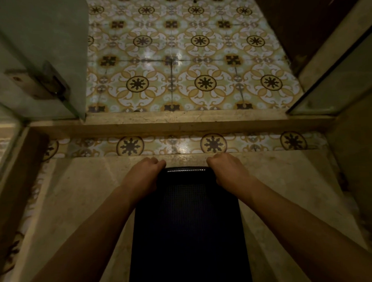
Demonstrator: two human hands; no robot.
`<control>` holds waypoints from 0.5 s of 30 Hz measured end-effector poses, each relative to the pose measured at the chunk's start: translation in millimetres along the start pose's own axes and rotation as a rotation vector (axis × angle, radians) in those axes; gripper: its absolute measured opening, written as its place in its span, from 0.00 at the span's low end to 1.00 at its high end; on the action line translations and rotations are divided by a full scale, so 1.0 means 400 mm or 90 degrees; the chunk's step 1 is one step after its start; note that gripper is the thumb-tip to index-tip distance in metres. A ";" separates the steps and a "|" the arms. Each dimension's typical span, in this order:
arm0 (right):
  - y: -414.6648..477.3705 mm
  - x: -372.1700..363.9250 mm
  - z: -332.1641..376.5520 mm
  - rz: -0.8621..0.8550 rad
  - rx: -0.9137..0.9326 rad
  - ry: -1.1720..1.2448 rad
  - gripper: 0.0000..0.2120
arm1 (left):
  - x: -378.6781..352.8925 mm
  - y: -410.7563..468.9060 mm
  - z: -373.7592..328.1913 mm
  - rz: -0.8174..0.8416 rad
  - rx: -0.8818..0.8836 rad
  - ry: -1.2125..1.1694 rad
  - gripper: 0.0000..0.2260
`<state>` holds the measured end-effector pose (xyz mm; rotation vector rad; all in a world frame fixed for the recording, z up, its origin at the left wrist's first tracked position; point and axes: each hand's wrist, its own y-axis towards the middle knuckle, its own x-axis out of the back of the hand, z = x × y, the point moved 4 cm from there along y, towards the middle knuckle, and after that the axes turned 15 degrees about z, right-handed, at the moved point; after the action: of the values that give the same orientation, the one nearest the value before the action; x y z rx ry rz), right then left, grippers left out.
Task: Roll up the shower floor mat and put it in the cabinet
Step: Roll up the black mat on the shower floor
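Note:
A dark, textured shower floor mat lies lengthwise on the beige stone shower floor, running from the bottom edge of the view toward the threshold. Its far end is curled over into a low roll. My left hand grips the roll's left corner, fingers closed over it. My right hand grips the right corner the same way. Both forearms reach in from the bottom corners. No cabinet is in sight.
A raised stone threshold crosses the view just beyond my hands, with patterned tile past it. A glass door with a metal hinge stands at the left, and a glass panel at the right. A dark wooden surface is at the top right.

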<state>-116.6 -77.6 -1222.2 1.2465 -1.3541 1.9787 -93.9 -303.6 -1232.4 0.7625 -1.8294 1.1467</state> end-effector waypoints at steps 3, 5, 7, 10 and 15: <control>-0.006 -0.002 -0.005 0.011 0.023 -0.006 0.13 | -0.009 -0.006 0.005 0.006 -0.008 -0.010 0.13; -0.006 0.002 -0.018 0.028 0.033 -0.007 0.14 | -0.010 -0.002 0.003 0.024 -0.018 -0.016 0.14; -0.009 0.002 -0.024 0.024 0.033 -0.010 0.15 | -0.008 0.003 -0.005 0.042 -0.004 0.010 0.11; -0.018 -0.009 -0.023 0.003 0.014 -0.005 0.15 | -0.009 0.005 -0.021 0.056 0.012 0.048 0.10; -0.022 -0.003 -0.046 0.047 0.028 0.003 0.16 | -0.002 0.013 -0.018 0.106 0.018 0.022 0.10</control>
<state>-117.4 -57.4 -1221.0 1.2261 -1.3793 2.0722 -95.4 -295.1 -1233.5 0.6110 -1.8786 1.2869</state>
